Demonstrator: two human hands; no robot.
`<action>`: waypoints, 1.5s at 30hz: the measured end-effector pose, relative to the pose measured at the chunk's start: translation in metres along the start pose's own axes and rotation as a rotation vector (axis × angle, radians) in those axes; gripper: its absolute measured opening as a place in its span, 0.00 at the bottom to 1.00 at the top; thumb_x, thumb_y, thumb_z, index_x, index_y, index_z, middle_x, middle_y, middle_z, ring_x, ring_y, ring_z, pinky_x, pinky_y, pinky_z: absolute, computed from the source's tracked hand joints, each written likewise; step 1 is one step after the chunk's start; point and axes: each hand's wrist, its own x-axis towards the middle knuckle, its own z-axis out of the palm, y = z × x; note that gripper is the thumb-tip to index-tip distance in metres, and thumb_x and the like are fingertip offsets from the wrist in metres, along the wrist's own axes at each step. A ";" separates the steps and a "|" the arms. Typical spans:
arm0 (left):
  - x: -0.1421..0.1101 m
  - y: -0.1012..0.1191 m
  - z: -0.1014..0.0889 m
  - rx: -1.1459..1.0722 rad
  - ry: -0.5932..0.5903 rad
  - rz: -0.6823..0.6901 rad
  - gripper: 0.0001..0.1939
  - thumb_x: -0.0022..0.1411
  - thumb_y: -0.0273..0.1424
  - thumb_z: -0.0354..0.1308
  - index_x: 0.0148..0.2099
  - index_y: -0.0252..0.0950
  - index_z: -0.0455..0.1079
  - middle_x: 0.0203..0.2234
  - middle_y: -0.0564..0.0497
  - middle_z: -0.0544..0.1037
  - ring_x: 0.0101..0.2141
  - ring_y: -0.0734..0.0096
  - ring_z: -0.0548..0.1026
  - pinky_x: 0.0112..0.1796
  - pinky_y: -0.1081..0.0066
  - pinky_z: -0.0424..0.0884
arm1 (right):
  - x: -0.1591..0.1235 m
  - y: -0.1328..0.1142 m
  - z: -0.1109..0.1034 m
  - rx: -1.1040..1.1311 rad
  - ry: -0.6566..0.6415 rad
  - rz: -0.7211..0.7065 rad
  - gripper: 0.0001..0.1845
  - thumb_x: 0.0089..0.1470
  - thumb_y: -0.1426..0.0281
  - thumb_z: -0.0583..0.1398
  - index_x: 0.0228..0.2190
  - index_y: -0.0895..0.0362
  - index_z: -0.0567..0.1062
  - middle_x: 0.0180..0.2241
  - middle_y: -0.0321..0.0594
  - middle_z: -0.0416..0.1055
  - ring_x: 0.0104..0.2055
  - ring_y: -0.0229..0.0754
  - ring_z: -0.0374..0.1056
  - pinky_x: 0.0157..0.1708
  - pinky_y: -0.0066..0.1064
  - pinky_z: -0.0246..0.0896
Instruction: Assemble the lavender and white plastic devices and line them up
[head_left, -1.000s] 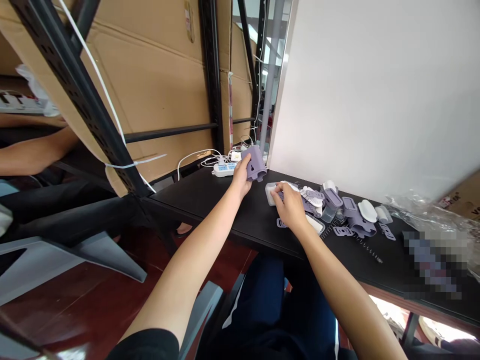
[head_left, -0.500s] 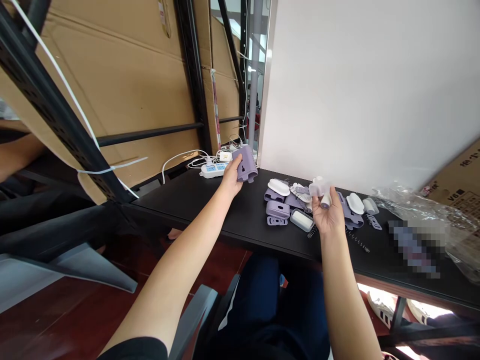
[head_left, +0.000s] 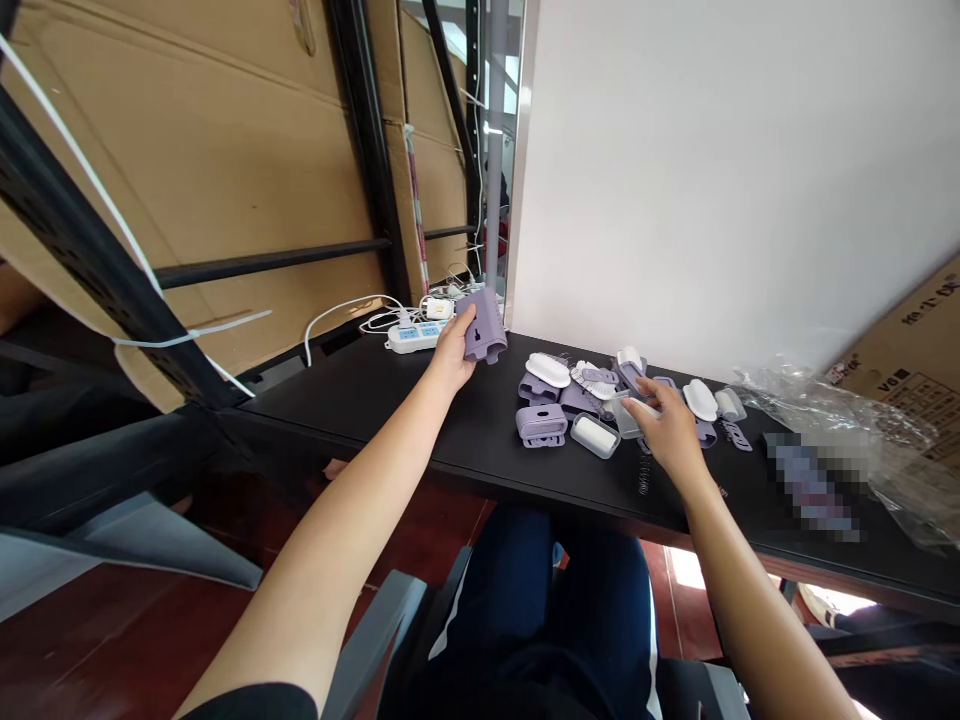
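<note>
My left hand (head_left: 456,350) is closed around a hollow purple plastic housing (head_left: 482,325) with a keyhole-shaped slot, raised above the left part of the table. Over the pile of parts, my right hand (head_left: 667,425) pinches a small white roller (head_left: 643,408) between thumb and fingers. A clear plastic case (head_left: 625,418) lies right at its fingertips, partly covered by the hand. Left of it is another clear case with a white roll (head_left: 595,436). Purple housings (head_left: 541,421) and white oval brushes (head_left: 548,370) lie around. A thin dark spring (head_left: 643,474) rests near the front edge.
On the back left of the black table (head_left: 360,400) stands a white power strip (head_left: 416,336) with tangled cables. Crumpled clear plastic bags (head_left: 840,410) and a cardboard box (head_left: 922,370) are at the right. A white panel (head_left: 712,180) rises behind the table.
My right hand has turned palm down and lowered to the pile; the clear case it held now sits at its fingertips. My left hand still holds the purple housing. The view has shifted slightly.
</note>
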 end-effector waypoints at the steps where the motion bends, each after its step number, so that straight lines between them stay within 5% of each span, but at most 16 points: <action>1: 0.000 0.000 0.000 -0.001 0.001 -0.003 0.10 0.63 0.33 0.67 0.44 0.35 0.74 0.33 0.48 0.83 0.36 0.67 0.83 0.38 0.71 0.80 | 0.000 -0.001 0.000 0.023 0.039 0.007 0.33 0.55 0.48 0.63 0.53 0.58 0.77 0.47 0.51 0.76 0.43 0.49 0.70 0.47 0.44 0.65; 5: -0.001 0.001 0.001 0.005 0.042 0.001 0.09 0.65 0.33 0.65 0.46 0.36 0.74 0.31 0.51 0.82 0.30 0.72 0.81 0.34 0.74 0.80 | 0.001 -0.008 0.000 0.083 0.168 0.069 0.30 0.58 0.48 0.60 0.50 0.57 0.79 0.47 0.50 0.78 0.47 0.51 0.72 0.49 0.42 0.64; 12: -0.004 0.000 0.002 0.072 0.055 -0.030 0.09 0.66 0.36 0.63 0.45 0.38 0.73 0.32 0.52 0.82 0.29 0.72 0.80 0.32 0.75 0.78 | 0.000 -0.012 0.000 -0.043 0.166 0.061 0.23 0.61 0.49 0.57 0.40 0.55 0.79 0.45 0.50 0.79 0.49 0.53 0.73 0.51 0.43 0.62; 17: -0.017 -0.006 0.022 0.323 -0.015 0.282 0.21 0.56 0.36 0.72 0.49 0.44 0.70 0.39 0.54 0.81 0.39 0.71 0.81 0.40 0.75 0.77 | 0.013 -0.017 -0.002 0.371 0.234 0.286 0.23 0.57 0.48 0.62 0.43 0.52 0.71 0.30 0.38 0.76 0.26 0.43 0.70 0.26 0.34 0.62; 20: -0.030 -0.014 0.050 0.613 -0.168 0.469 0.30 0.55 0.40 0.72 0.58 0.43 0.69 0.48 0.48 0.80 0.47 0.65 0.79 0.49 0.70 0.75 | 0.041 -0.020 -0.003 0.697 0.258 0.372 0.21 0.55 0.49 0.63 0.40 0.53 0.72 0.28 0.34 0.71 0.23 0.39 0.65 0.18 0.29 0.53; 24: -0.046 -0.032 0.087 1.102 -0.320 0.725 0.29 0.60 0.42 0.68 0.61 0.41 0.69 0.51 0.46 0.80 0.49 0.58 0.79 0.51 0.62 0.74 | 0.081 -0.026 -0.003 1.027 0.162 0.443 0.20 0.47 0.52 0.68 0.33 0.54 0.72 0.29 0.34 0.70 0.27 0.35 0.66 0.21 0.25 0.59; 29: -0.058 -0.044 0.095 1.473 -0.604 1.041 0.24 0.68 0.41 0.61 0.64 0.43 0.69 0.56 0.46 0.79 0.55 0.58 0.76 0.57 0.61 0.69 | 0.088 -0.022 0.004 0.853 0.189 0.203 0.24 0.46 0.57 0.70 0.44 0.52 0.74 0.41 0.35 0.77 0.40 0.37 0.73 0.36 0.26 0.67; 31: -0.061 -0.040 0.088 1.553 -0.709 1.068 0.27 0.68 0.43 0.60 0.66 0.44 0.67 0.57 0.47 0.78 0.56 0.59 0.76 0.58 0.62 0.68 | 0.083 -0.017 0.005 0.804 0.194 0.126 0.29 0.49 0.55 0.69 0.50 0.50 0.70 0.46 0.38 0.78 0.44 0.40 0.74 0.41 0.30 0.69; 35: -0.063 -0.027 0.075 1.648 -0.710 1.048 0.33 0.68 0.48 0.59 0.71 0.47 0.61 0.55 0.48 0.79 0.52 0.59 0.78 0.51 0.65 0.72 | 0.077 -0.013 0.006 0.800 0.048 0.096 0.28 0.53 0.50 0.66 0.50 0.48 0.66 0.55 0.42 0.76 0.45 0.42 0.76 0.43 0.34 0.72; 45: -0.070 -0.023 0.076 1.699 -0.716 1.067 0.36 0.67 0.50 0.59 0.72 0.47 0.59 0.51 0.46 0.79 0.47 0.60 0.79 0.42 0.68 0.72 | 0.071 -0.021 0.022 0.830 -0.105 0.091 0.32 0.55 0.43 0.63 0.51 0.44 0.56 0.53 0.40 0.76 0.46 0.43 0.76 0.43 0.39 0.75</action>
